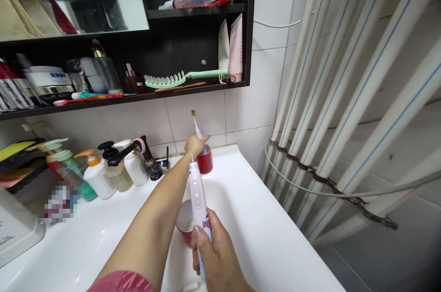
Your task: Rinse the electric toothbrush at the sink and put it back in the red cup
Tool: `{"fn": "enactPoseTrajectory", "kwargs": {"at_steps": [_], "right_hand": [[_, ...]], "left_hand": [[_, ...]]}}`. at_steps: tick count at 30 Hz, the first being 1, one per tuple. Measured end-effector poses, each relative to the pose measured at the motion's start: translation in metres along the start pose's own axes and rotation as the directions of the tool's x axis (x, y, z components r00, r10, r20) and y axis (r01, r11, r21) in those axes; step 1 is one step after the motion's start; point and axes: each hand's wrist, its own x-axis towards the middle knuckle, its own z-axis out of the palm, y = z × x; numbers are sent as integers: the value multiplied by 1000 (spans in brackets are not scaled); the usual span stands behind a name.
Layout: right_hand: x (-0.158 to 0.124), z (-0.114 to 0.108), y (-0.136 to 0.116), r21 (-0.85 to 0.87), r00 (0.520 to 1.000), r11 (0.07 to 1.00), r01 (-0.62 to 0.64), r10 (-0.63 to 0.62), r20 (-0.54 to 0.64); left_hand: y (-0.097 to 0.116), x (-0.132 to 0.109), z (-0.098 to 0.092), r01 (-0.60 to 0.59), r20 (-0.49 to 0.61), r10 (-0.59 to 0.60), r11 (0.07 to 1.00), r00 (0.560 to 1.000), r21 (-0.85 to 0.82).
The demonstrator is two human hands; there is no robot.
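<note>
My right hand (218,250) is wrapped round a pale pink and blue electric toothbrush handle (197,191). A bare metal shaft sticks up from its top, with no brush head on it. At the back of the sink, my left hand (195,145) closes on a second toothbrush (198,130), thumb towards the right. This one is upright, its brush head on top and its lower end in a red cup (206,161). Lower down, another red cup (186,237) sits in the basin, partly hidden by my forearm and the handle.
A black faucet (151,158) and several pump bottles (99,174) line the white sink's (248,218) back left. Above is a dark shelf (193,14) holding a green hairbrush (168,80), tubes and jars. White pipes (327,99) run along the right wall.
</note>
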Motion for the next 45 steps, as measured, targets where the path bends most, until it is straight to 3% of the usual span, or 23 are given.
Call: {"fn": "enactPoseTrajectory", "kwargs": {"at_steps": [12,19,23,26,33,36,41,45], "right_hand": [[0,0,-3,-11,999,1000,-26,26,39],[-3,-2,-5,-13,995,1000,-25,26,95],[-3,-2,-4,-40,995,999,-30,33,91],[-2,-2,-4,-55,995,998,-31,36,94],[-2,-1,3,-71,994,996,-49,55,90],[3,-4,3,-61,996,997,-50,55,69],[11,-11,-9,-10,987,987,-158,158,-13],[8,-12,-5,-25,971,971,-237,238,26]], "left_hand": [[-10,-5,9,-75,30,77,995,997,-66],[-14,-16,12,-151,-120,143,987,982,-60],[-18,-29,14,-91,-198,70,991,978,-99],[-22,-37,17,-54,-153,27,983,988,-175],[-25,-35,19,-127,-82,111,967,990,-223],[-38,-36,9,-96,-84,84,984,993,-152],[-83,-58,-9,34,-59,-34,999,998,9],[-99,-71,-7,115,21,-116,991,993,62]]}}
